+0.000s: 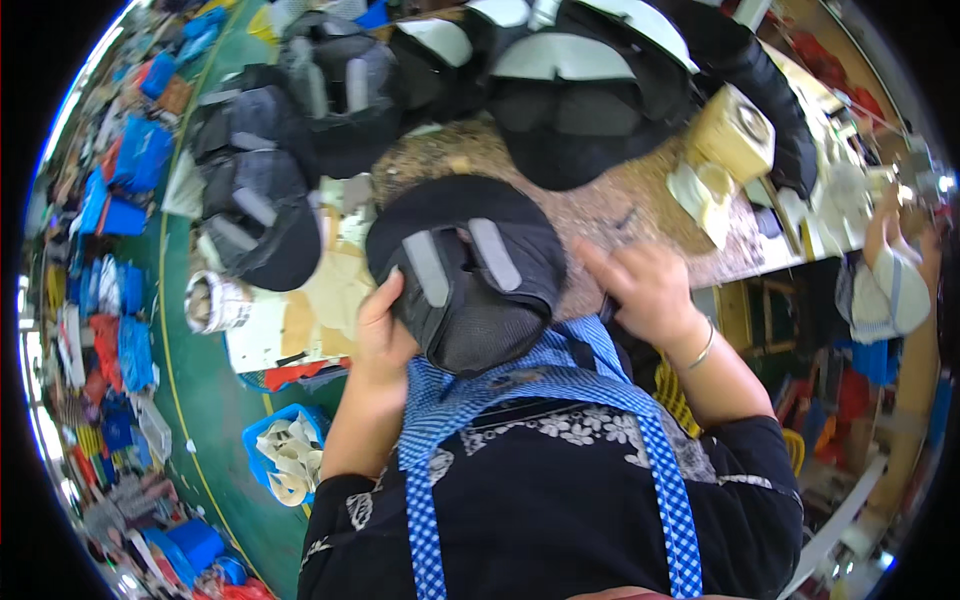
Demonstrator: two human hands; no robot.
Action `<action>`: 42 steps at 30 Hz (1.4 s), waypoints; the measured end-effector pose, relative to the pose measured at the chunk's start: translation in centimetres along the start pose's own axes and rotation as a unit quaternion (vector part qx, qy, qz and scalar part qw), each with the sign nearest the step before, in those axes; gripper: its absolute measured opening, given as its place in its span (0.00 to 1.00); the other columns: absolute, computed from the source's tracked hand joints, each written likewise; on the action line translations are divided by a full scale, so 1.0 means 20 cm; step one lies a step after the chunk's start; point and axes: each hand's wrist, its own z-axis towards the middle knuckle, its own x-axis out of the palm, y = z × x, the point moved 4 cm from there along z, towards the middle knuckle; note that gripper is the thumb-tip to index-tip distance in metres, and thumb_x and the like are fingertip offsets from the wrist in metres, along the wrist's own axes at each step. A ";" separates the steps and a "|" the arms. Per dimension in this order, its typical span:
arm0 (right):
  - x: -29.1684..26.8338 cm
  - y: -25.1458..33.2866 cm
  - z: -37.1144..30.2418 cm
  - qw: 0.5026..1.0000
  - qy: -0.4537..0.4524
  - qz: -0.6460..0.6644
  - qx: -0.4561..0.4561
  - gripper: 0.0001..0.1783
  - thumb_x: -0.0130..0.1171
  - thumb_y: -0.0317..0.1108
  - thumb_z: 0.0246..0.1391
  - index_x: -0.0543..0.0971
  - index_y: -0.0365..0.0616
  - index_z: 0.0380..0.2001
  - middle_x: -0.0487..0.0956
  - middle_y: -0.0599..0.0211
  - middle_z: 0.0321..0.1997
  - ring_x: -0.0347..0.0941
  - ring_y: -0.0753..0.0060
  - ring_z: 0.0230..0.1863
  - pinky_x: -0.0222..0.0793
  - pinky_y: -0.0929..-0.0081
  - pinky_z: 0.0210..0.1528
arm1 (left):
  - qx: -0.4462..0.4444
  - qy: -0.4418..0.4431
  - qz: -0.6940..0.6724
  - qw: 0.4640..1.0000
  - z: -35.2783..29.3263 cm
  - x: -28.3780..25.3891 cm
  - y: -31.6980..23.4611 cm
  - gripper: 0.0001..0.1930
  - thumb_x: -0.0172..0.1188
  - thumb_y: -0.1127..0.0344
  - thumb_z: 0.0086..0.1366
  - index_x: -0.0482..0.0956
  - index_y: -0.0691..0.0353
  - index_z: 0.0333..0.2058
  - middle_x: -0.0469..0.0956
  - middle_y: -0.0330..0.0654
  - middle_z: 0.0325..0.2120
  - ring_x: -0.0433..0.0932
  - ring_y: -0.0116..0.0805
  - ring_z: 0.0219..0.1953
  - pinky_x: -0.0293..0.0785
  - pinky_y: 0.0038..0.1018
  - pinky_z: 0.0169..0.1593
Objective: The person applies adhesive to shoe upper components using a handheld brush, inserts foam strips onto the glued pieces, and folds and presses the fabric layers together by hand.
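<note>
While the black padded piece point(470, 315) is at the near side of the speckled table point(625, 195), against the checked apron point(590, 345), I see the left hand point(382, 330) pinching its left rim, thumb above. The right hand point(645, 285) points its index finger just beside the opposite rim; whether its curled fingers hold something, I cannot tell. Beyond are other black pieces point(565, 125).
</note>
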 end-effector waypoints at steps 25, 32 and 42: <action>0.02 -0.54 -0.14 0.668 -0.220 0.532 0.472 0.05 0.55 0.31 0.50 0.72 0.42 0.25 0.68 0.77 0.15 0.53 0.90 0.10 0.44 0.89 0.11 | -0.024 -0.201 0.158 0.966 -0.31 -0.13 0.15 0.17 0.58 0.71 0.55 0.70 0.69 0.44 0.75 0.43 0.40 0.74 0.32 0.41 0.70 0.27 0.47; 0.33 0.27 0.62 0.829 0.103 0.545 0.068 0.11 0.59 0.35 0.47 0.71 0.39 0.28 0.77 0.64 0.23 0.69 0.80 0.17 0.63 0.84 0.19 | -0.099 -0.261 0.164 0.946 -0.39 -0.20 0.20 0.17 0.59 0.66 0.55 0.72 0.69 0.42 0.75 0.44 0.38 0.74 0.30 0.38 0.68 0.24 0.46; 0.38 0.53 0.74 0.877 0.143 0.422 -0.179 0.18 0.61 0.38 0.39 0.70 0.33 0.26 0.70 0.52 0.14 0.71 0.54 0.18 0.65 0.68 0.21 | -0.106 -0.265 0.158 0.945 -0.41 -0.24 0.24 0.17 0.60 0.66 0.55 0.73 0.71 0.39 0.76 0.44 0.37 0.74 0.29 0.38 0.69 0.22 0.44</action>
